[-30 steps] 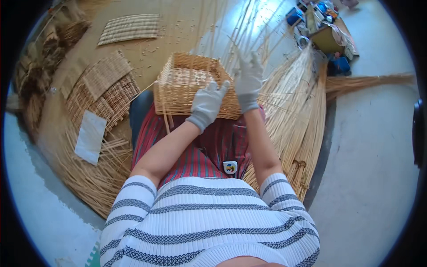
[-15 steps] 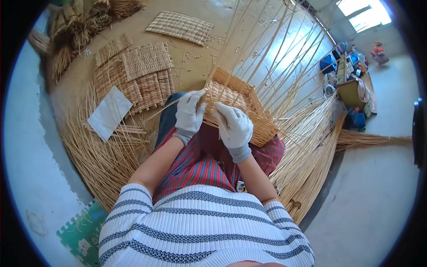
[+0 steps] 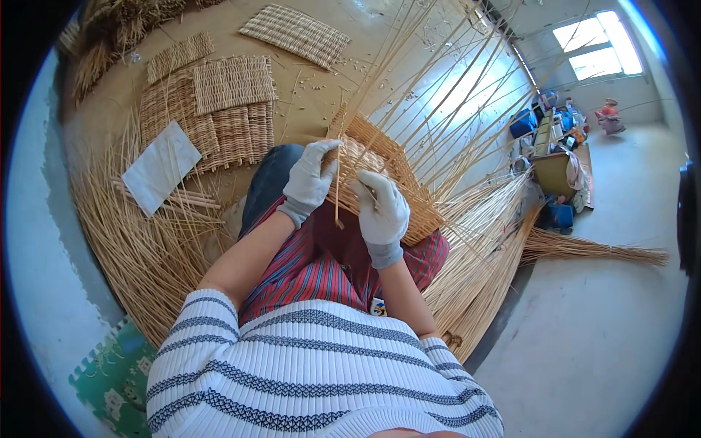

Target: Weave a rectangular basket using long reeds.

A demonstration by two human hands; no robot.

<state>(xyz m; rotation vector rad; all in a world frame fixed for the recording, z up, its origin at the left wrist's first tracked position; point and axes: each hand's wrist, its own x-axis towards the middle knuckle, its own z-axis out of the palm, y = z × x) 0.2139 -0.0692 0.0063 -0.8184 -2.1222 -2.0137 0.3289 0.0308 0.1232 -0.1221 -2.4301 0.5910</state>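
A half-woven wicker basket (image 3: pixel 422 214) rests tilted on my lap, with long uncut reeds fanning up and away from its rim. My gloved left hand (image 3: pixel 310 177) is closed at the basket's near left corner, its thumb and fingertips pinching a reed (image 3: pixel 337 198) whose end hangs down between my hands. My gloved right hand (image 3: pixel 383 212) is closed over the near side of the basket. A thin bit of reed shows at its fingertips, partly hidden by the glove.
Woven mats (image 3: pixel 234 84) lie at the left, with another mat (image 3: pixel 295 35) farther off. Beside them is a white sheet (image 3: pixel 162 166). Loose reeds (image 3: pixel 139 241) spread on my left, and a thick reed bundle (image 3: pixel 475 270) on my right. A cluttered bench (image 3: pixel 551 171) stands far right.
The reed end that stuck out left of my left hand now hangs down between my hands. My right hand's fingers have drawn slightly away from the left ones. The whole view has shifted a little.
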